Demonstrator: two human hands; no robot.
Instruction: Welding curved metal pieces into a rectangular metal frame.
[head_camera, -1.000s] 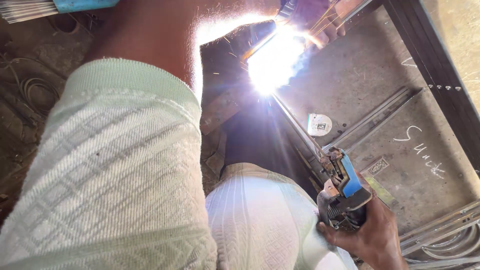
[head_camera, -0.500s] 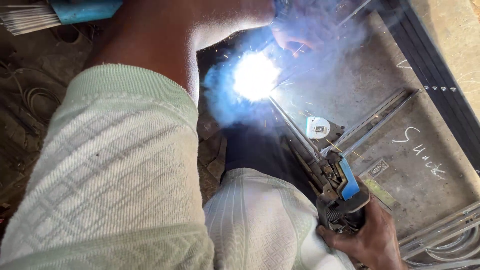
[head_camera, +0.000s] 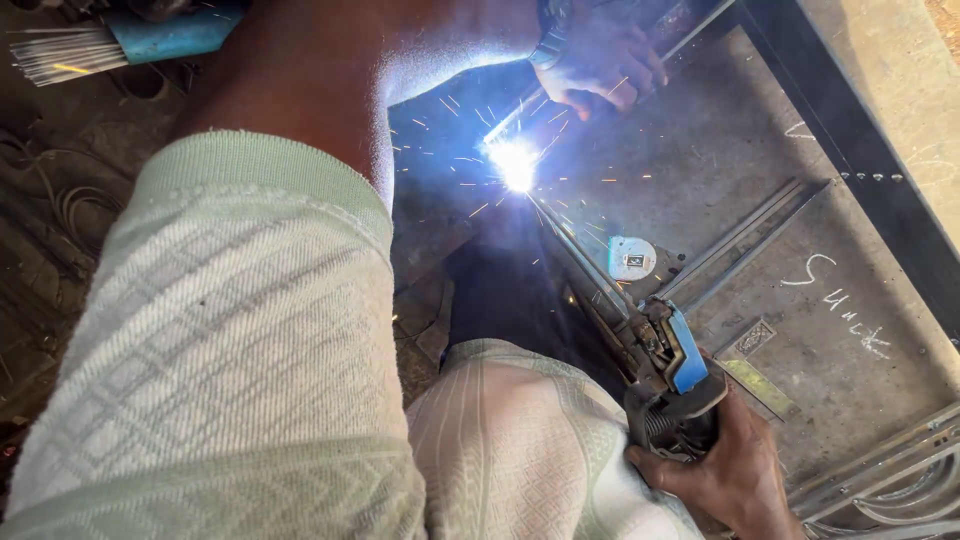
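My right hand (head_camera: 728, 462) grips a welding electrode holder (head_camera: 672, 372) with blue jaws at the lower right. A thin welding rod (head_camera: 575, 250) runs up from it to a bright white arc (head_camera: 516, 163) throwing sparks. My left hand (head_camera: 600, 62), arm stretched across the top in a pale green patterned sleeve (head_camera: 220, 340), is closed on a thin metal bar (head_camera: 690, 38) just above the arc. The work lies on a dark steel sheet (head_camera: 700, 160).
A small round tape measure (head_camera: 631, 258) sits on the sheet right of the rod. Chalk marks (head_camera: 835, 295) and thin steel bars (head_camera: 740, 235) lie further right. A bundle of welding rods in a blue pack (head_camera: 130, 42) rests at top left. Curved steel rods (head_camera: 890, 480) at the bottom right.
The glare has shrunk from a wide flash to a small point with sparks. My left hand, washed out before, now shows clearly gripping the bar. The holder has barely moved.
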